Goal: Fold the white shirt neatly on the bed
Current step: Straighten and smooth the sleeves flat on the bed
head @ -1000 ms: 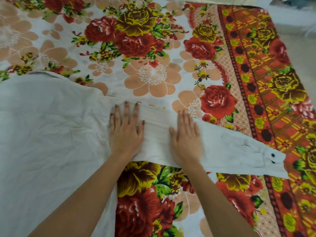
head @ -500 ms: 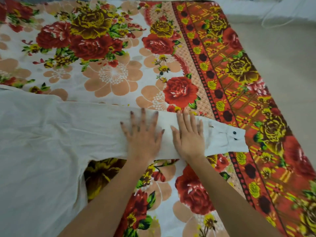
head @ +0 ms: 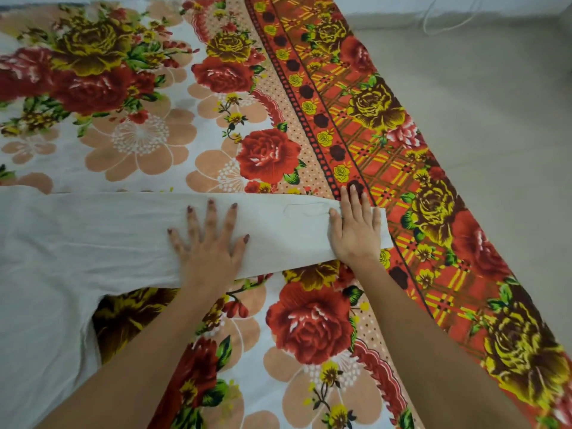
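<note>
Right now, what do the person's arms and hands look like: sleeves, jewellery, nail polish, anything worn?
Both forearms are bare to the frame edge, with no sleeves, watch or bracelets in sight. The left hand has dark polish on its nails; it is slightly motion-blurred. On the right hand the nails look unpainted, and no rings show on the fingers. No gloves on either hand.

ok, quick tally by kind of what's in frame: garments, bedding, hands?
White shirt: 1
Floral bedsheet: 1
Hands: 2, left hand and right hand, both flat on the shirt's sleeve
Total: 4
</note>
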